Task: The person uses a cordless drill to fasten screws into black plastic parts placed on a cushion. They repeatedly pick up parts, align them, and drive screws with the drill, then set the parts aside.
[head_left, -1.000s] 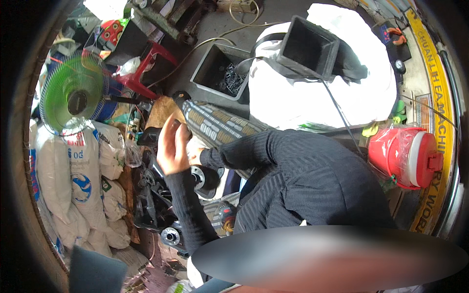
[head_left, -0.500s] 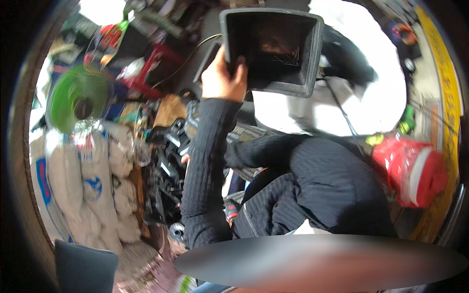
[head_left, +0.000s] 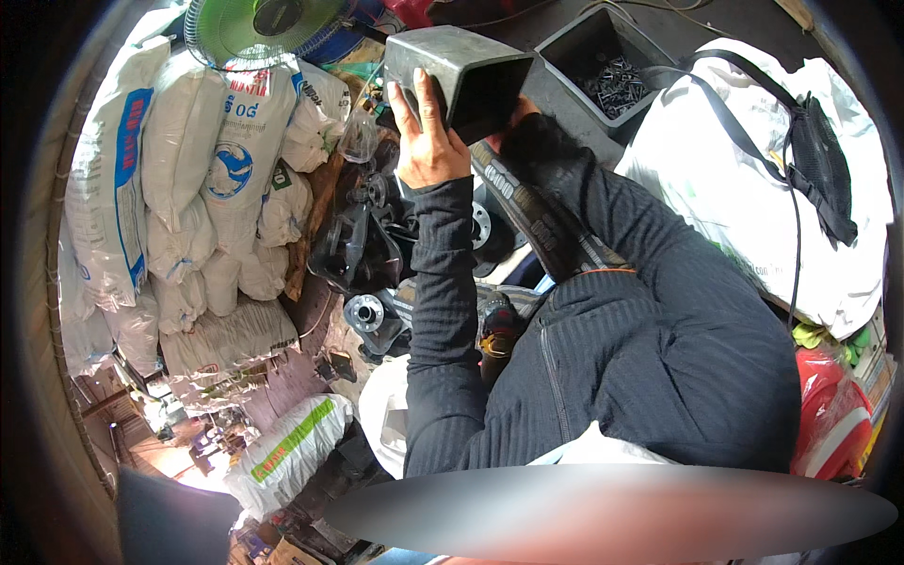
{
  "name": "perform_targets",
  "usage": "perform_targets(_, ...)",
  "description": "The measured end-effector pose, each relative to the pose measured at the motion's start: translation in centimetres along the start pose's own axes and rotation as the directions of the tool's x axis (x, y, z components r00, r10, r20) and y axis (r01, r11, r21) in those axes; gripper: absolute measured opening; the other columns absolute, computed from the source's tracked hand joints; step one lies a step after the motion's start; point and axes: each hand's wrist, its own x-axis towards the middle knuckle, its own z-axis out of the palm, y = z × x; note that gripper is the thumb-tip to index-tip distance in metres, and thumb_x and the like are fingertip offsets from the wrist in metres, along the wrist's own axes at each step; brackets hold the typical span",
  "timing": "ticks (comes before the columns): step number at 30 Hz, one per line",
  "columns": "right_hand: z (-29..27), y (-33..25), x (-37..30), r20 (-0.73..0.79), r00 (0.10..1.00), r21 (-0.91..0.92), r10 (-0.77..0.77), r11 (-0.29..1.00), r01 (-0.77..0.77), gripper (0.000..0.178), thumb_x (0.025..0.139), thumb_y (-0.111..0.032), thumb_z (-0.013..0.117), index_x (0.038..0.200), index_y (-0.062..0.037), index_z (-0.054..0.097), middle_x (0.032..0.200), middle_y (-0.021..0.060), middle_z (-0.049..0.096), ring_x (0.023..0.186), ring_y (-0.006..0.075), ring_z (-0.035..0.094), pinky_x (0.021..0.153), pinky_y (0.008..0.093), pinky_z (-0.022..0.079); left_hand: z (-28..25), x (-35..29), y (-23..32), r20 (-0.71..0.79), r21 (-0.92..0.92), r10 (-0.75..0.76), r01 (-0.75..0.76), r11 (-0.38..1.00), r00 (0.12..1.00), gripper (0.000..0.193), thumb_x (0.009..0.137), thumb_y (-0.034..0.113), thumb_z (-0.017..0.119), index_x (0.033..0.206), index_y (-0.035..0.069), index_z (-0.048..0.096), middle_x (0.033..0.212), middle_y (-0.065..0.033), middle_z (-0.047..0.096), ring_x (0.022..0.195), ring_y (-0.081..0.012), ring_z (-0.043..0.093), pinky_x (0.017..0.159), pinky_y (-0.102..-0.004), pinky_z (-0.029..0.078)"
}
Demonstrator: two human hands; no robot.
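I hold a grey, square, open-topped plastic bin [head_left: 461, 75] up in front of me with both hands. My left hand [head_left: 428, 141] lies flat against its near left side, fingers pointing up. My right hand [head_left: 516, 113] is mostly hidden beneath and behind the bin's right corner; only a sliver of it shows at the end of my dark sleeve. The bin tilts with its mouth turned to the right and its inside is in shadow. Just beyond it stands a second grey bin [head_left: 603, 56] holding small metal pieces.
Stacked white sacks [head_left: 188, 188] fill the left side, with a green fan [head_left: 264, 24] above them. Black metal parts and flanges [head_left: 367, 245] lie below my hands. A white bag [head_left: 744, 188] with a black strapped pouch sits right; a red container [head_left: 833, 419] is lower right.
My left hand rose from the black parts and took the grey bin. The bin has come left and nearer to me, and both hands now grip it.
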Motion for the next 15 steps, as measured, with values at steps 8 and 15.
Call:
perform_targets(8, 3.8, 2.1, 2.4, -0.289, 0.892, 0.544, 0.348, 0.826, -0.147, 0.023, 0.086, -0.015, 0.048, 0.104, -0.0046, 0.057, 0.102, 0.0113, 0.062, 0.103, 0.0253, 0.058, 0.084, 0.0413, 0.051, 0.9, -1.3, -1.2, -0.133, 0.090, 0.105, -0.094, 0.992, 0.985, 0.088, 0.060, -0.001, 0.061, 0.141, 0.018, 0.033, 0.143, -0.0236, 0.028, 0.114, -0.0430, 0.050, 0.078, -0.0396, 0.053)
perform_targets(15, 5.4, 2.3, 2.6, -0.277, 0.870, 0.488, 0.409, 0.840, -0.239, 0.023, 0.087, -0.017, 0.046, 0.101, -0.0033, 0.057, 0.099, 0.0133, 0.063, 0.099, 0.0289, 0.060, 0.084, 0.0450, 0.051, 1.7, -2.0, -2.0, -0.163, 0.071, 0.162, -0.152, 0.986, 0.973, 0.086, 0.060, 0.001, 0.053, 0.142, 0.012, 0.029, 0.144, -0.0261, 0.023, 0.123, -0.0475, 0.038, 0.089, -0.0458, 0.048)
